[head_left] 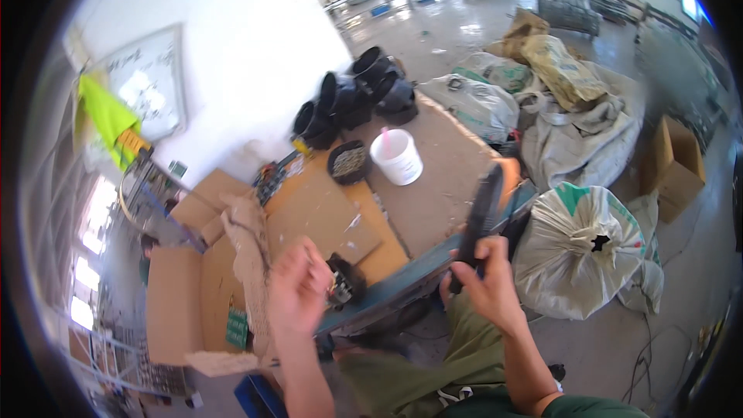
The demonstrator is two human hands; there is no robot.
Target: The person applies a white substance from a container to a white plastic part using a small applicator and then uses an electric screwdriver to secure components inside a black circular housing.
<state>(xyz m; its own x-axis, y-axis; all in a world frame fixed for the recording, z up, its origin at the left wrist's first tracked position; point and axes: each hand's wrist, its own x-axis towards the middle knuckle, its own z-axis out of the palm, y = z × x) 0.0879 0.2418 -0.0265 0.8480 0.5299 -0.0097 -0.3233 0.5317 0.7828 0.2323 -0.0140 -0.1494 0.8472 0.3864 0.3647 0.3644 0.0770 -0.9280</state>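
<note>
Right hand point(493, 282) loaded, left hand point(300, 279) close to the crowded bench edge

Your right hand is closed round the lower end of a long, matte-black tool-like object point(481, 213), which slants up over the right end of the blue-edged workbench point(387, 288). An orange patch shows at its far end; you cannot be sure it belongs to it. Your left fingers are drawn together but blurred, so whether they pinch anything cannot be told.

Beside that hand, a small black round container point(354, 282) with metallic-looking contents sits right at the bench's front edge. A careless wrist could tip it off. Swinging the black object inward might catch the white plastic bucket point(402, 170) or the shallow black bowl point(357, 179) of small parts. Anything dropped on your left could land in the open brown cardboard box point(174, 302), against its green circuit board point(237, 327).
</note>
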